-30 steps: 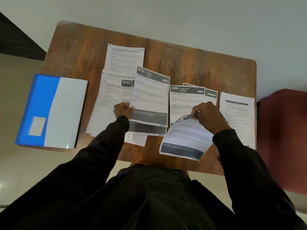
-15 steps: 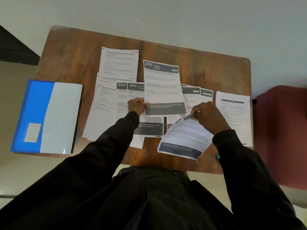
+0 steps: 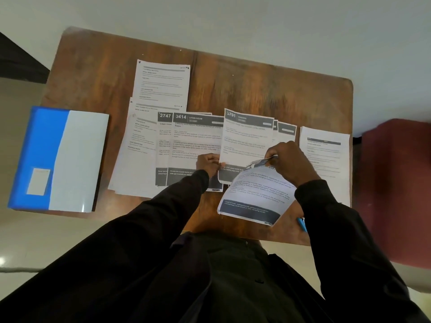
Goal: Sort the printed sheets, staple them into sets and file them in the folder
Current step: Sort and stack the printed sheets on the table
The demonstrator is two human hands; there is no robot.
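Printed sheets lie spread over a wooden table (image 3: 256, 85). My left hand (image 3: 208, 164) pinches the lower left edge of the sheet headed 3791 (image 3: 246, 141), which lies on the right-hand pile. My right hand (image 3: 290, 163) grips the top of a curled sheet (image 3: 253, 197) lifted off the table near its front edge. To the left lie overlapping sheets headed 2747 (image 3: 164, 136) and 3414 (image 3: 196, 138). A blue and white folder (image 3: 58, 157) lies shut at the table's left edge.
A plain text sheet (image 3: 162, 81) lies at the back, another sheet pile (image 3: 325, 159) at the right. A blue object (image 3: 302, 223) peeks out under my right sleeve at the front edge. A dark red seat (image 3: 396, 190) stands right of the table.
My left hand carried the 3791 sheet from the left pile rightwards and set it on the right-hand pile, uncovering the 3414 sheet. My right hand kept holding the curled sheet.
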